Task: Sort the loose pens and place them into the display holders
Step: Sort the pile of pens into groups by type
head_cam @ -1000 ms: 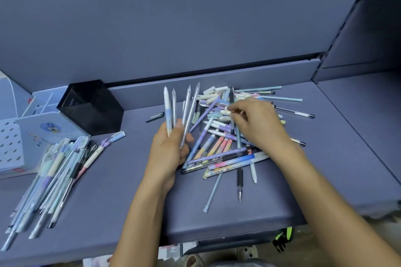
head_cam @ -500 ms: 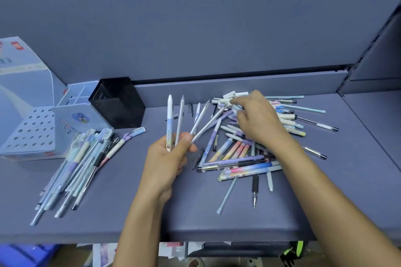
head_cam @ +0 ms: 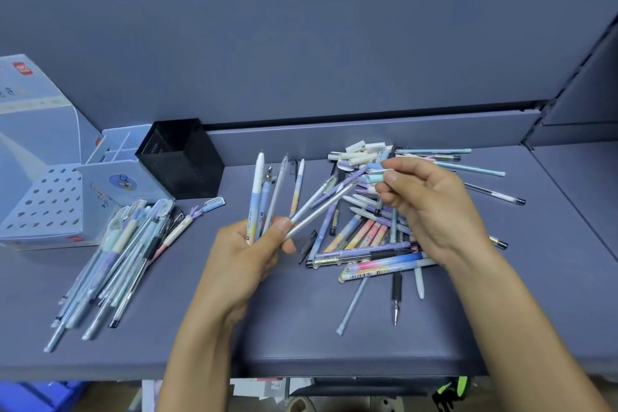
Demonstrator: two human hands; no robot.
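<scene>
Head view, from the left: what is laid out on the shelf (head_cam: 301, 328)?

— A white perforated display holder (head_cam: 43, 207), with a sorted row of pens (head_cam: 113, 261) lying just in front of it. Then a black mesh pen cup (head_cam: 180, 160), square and rigid.

— And the hands?

— The left hand (head_cam: 247, 261) grips a fan of pens (head_cam: 267, 197), thumb pressed across the barrels, tips pointing up and away; two lean right. The right hand (head_cam: 431, 207) hovers over the loose pile (head_cam: 368, 234), thumb and forefinger pinching the capped end of a lilac pen (head_cam: 354, 176).

— How does that pen lie?

— Its long axis slants down-left from the right fingertips toward the left thumb, so its free end is near the left hand. I judge the next step to be passing it into the fan. The barrels are slim, smooth plastic and likely to slide against one another, so the thumb should open only slightly.
</scene>
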